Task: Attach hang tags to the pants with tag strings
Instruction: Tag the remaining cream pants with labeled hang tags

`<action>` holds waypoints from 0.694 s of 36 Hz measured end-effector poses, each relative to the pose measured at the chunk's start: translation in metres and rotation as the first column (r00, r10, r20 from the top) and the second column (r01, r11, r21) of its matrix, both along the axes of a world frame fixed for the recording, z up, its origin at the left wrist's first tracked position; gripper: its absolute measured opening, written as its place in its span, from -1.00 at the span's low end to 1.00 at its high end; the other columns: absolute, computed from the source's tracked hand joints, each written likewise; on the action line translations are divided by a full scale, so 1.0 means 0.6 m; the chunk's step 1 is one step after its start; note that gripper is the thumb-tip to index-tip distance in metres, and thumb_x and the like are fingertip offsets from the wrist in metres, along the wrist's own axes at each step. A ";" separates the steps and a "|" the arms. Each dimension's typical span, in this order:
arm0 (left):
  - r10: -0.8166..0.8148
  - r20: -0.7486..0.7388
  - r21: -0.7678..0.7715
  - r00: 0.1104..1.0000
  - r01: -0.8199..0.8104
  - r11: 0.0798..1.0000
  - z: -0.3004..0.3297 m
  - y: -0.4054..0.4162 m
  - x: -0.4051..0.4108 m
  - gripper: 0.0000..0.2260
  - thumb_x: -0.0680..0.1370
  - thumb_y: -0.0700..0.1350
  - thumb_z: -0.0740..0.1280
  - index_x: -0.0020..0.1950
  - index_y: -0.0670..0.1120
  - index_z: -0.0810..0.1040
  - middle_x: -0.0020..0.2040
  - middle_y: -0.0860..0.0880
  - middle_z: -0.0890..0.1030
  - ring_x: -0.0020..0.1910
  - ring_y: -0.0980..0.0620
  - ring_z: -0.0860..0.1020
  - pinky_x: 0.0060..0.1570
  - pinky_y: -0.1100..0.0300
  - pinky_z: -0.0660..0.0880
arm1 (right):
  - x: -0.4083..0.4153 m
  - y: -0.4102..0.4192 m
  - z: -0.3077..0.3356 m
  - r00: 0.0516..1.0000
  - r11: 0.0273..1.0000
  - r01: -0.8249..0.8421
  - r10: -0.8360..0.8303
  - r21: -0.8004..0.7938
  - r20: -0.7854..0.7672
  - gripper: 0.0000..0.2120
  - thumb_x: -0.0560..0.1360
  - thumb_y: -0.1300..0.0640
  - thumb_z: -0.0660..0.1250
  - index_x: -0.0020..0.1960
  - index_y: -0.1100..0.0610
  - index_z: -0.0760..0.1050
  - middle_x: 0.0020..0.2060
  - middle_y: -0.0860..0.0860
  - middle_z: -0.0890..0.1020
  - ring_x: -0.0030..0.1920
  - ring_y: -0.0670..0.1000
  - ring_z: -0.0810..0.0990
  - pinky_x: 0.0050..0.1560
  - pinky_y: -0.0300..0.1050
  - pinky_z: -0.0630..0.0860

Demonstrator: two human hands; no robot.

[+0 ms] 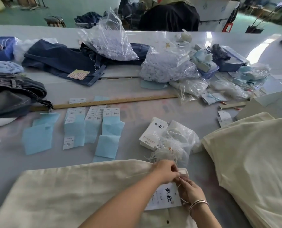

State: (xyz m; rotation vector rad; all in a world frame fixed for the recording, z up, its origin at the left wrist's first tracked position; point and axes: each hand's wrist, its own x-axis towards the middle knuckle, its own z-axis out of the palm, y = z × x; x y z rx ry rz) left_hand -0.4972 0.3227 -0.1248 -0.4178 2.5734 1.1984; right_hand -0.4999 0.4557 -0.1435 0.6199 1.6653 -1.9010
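Cream pants point(74, 191) lying flat across the near edge of the grey table point(137, 99), waistband end toward my hands. My left hand point(165, 170) is reaching over the top corner of the pants, fingertips pinched together on a thin white tag string point(179, 180) beside a small white tab at the waistband. My right hand point(190, 190) is sitting just below it, fingers closed on the same string, two silver bangles at the wrist. The hang tag point(164, 197) is resting on the pants between my forearms, touching my right hand; it is showing two large black brush characters, with smaller print below that I cannot read.

Just beyond my hands: a loose bundle of white strings point(163, 153) spilling from a clear bag, and a stack of tags point(151, 134) bearing the same two characters plus a red line of small print, illegible.

Left of centre, pale blue sheets point(107, 145) with white printed labels are lying in rows; label text too small to make out. A long wooden ruler point(114, 101) is running across the table behind them, markings blurred.

Right side is crowded by a pile of cream garments point(252, 153) coming close to my right arm. Open table is showing between the pants and the blue sheets. Dark denim point(59, 60) and bags of white pieces are filling the far side.
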 end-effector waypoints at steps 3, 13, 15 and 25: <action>-0.020 -0.017 0.133 1.000 0.022 0.991 0.001 -0.018 0.014 -0.86 0.43 0.03 0.45 -0.05 0.06 0.61 0.06 0.03 0.65 0.07 0.00 0.57 0.15 0.09 0.49 | 0.004 -0.012 0.009 1.000 1.000 0.008 -0.007 0.014 -0.027 -0.92 0.49 0.43 0.28 -0.16 0.34 0.52 -0.54 0.06 0.61 -0.57 -0.08 0.56 -0.55 -0.33 0.48; 0.130 -0.125 0.316 0.984 -0.084 0.945 0.014 -0.025 0.062 -0.81 0.52 -0.05 0.39 0.12 -0.01 0.56 0.05 0.01 0.62 0.07 0.06 0.57 0.14 0.20 0.49 | 0.027 -0.020 0.024 0.999 0.998 -0.024 0.022 -0.056 -0.025 -0.88 0.54 0.31 0.26 -0.11 0.27 0.57 -0.66 -0.03 0.37 -0.69 -0.15 0.28 -0.68 -0.36 0.24; 0.160 -0.113 0.354 0.981 -0.111 0.929 0.014 -0.024 0.067 -0.81 0.51 -0.05 0.40 0.12 0.01 0.56 0.00 0.06 0.60 0.05 0.09 0.57 0.11 0.23 0.50 | 0.031 -0.021 0.028 0.999 0.996 -0.027 0.025 -0.087 -0.024 -0.88 0.55 0.30 0.25 -0.06 0.28 0.56 -0.65 -0.04 0.36 -0.69 -0.16 0.26 -0.69 -0.37 0.21; 0.211 -0.110 0.378 0.971 -0.155 0.913 0.010 -0.024 0.071 -0.87 0.51 -0.04 0.42 0.00 -0.05 0.65 -0.15 0.15 0.59 -0.16 0.26 0.50 -0.16 0.52 0.37 | 0.041 -0.024 0.033 1.000 0.982 0.012 -0.014 -0.187 -0.008 -0.83 0.59 0.31 0.18 -0.07 0.28 0.54 -0.62 -0.01 0.30 -0.71 -0.15 0.17 -0.66 -0.41 0.09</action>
